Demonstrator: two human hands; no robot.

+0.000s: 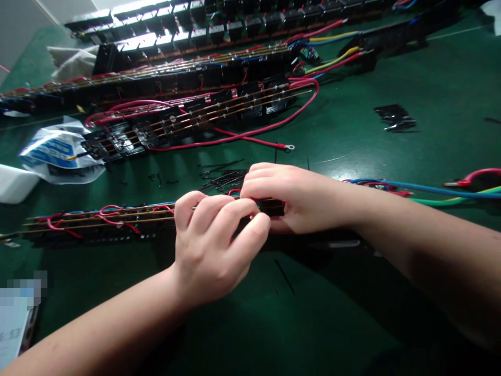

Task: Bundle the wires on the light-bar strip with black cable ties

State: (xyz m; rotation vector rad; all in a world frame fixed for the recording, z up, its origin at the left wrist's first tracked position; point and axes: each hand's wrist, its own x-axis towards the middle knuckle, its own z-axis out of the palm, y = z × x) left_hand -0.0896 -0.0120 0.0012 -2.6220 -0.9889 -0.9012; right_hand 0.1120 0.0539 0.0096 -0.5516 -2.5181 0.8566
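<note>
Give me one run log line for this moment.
left hand: pinching wired strip | right hand: gripping same strip | nearby: black cable ties | surface: green mat

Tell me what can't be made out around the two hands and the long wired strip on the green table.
Head view only:
- What the left hand and right hand pinch: hidden by curled fingers.
- The near wired strip: its middle is covered by both hands, its left end cut by the edge.
- The loose black ties: too thin to count.
- The paper at bottom left: blurred and cut off.
</note>
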